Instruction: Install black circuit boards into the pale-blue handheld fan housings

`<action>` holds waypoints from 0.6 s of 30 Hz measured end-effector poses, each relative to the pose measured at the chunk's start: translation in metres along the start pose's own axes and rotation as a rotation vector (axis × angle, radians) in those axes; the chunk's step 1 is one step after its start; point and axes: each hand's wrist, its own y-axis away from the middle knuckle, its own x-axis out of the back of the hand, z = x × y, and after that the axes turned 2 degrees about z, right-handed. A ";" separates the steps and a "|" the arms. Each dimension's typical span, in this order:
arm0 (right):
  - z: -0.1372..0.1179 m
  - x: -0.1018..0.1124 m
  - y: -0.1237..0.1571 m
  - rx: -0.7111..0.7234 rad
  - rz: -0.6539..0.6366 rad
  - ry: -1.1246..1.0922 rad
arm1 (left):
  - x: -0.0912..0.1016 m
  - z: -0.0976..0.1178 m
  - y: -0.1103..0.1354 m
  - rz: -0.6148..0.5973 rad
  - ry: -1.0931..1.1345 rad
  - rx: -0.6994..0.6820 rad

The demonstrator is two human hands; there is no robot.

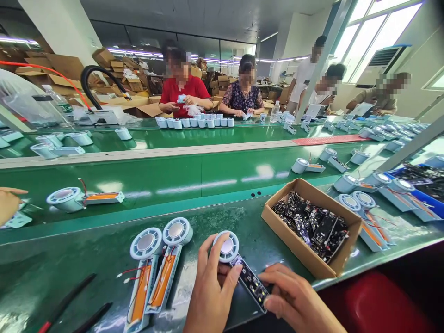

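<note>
My left hand [215, 284] is wrapped round a light-blue unit that looks like a handheld fan [229, 247], its round slotted head under my fingers. A narrow black circuit board [250, 282] lies along its handle, with my left thumb at the upper end. At the lower end, my right hand [291, 293] pinches the board's edge between thumb and fingers. To the left lie two similar fans [147, 245], with orange batteries [163, 280] showing in their open handles and loose red wires on one. A cardboard box [305, 236] of loose black boards [314, 219] stands beyond my right hand.
A green conveyor belt [180, 173] crosses ahead, carrying a few fan units [65, 200]. More units [367, 201] and a blue bin [433, 196] are at right. Black-handled tools [71, 298] lie front left. Another person's hand [9, 203] is at far left; several people sit opposite.
</note>
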 end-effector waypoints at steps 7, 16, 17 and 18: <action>-0.011 -0.006 -0.014 0.005 -0.029 -0.008 | 0.000 -0.005 0.002 0.002 -0.027 -0.026; -0.024 -0.011 -0.037 -0.142 -0.075 -0.056 | -0.002 -0.016 0.004 0.093 -0.056 -0.233; -0.022 -0.014 -0.039 -0.185 -0.089 -0.103 | -0.003 -0.018 0.005 0.087 -0.047 -0.252; -0.020 -0.017 -0.039 -0.222 -0.105 -0.158 | -0.004 -0.021 0.005 0.082 -0.039 -0.269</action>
